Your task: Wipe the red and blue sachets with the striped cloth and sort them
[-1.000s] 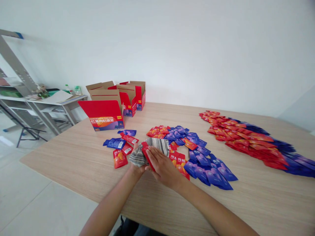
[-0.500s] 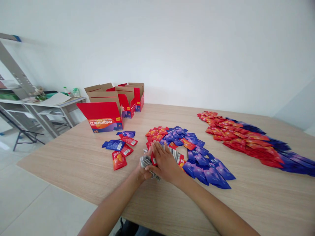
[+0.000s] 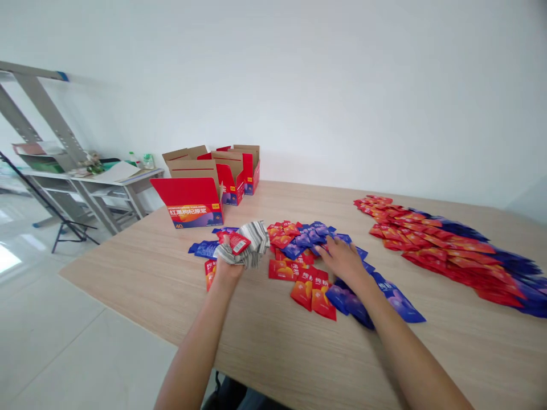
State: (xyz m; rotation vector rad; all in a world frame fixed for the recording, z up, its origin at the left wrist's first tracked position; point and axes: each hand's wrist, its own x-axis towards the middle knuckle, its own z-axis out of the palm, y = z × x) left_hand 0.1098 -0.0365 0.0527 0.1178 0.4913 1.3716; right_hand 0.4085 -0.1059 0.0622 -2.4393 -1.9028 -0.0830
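My left hand (image 3: 229, 269) is closed around a crumpled grey-and-white striped cloth (image 3: 257, 238), with a red sachet (image 3: 239, 244) lying against it. Below and behind that hand are a few loose sachets, among them a blue one (image 3: 204, 249) and a red one (image 3: 209, 272). My right hand (image 3: 343, 261) reaches over the pile of blue sachets (image 3: 314, 232), its fingers stretched and somewhat apart; their tips touch or hover just over the pile. Left of it, red sachets (image 3: 302, 290) lie face up on the table.
Several open red cartons (image 3: 194, 213) with brown insides stand at the back left of the wooden table (image 3: 273, 341). Long overlapping rows of red sachets (image 3: 448, 250) and blue sachets (image 3: 513, 265) stretch along the right. A side desk (image 3: 128, 179) stands beyond the left edge.
My hands have come apart. The left moved left with the striped cloth and red sachet; the right left the cloth and moved right over the blue sachets. The view shifted slightly left.
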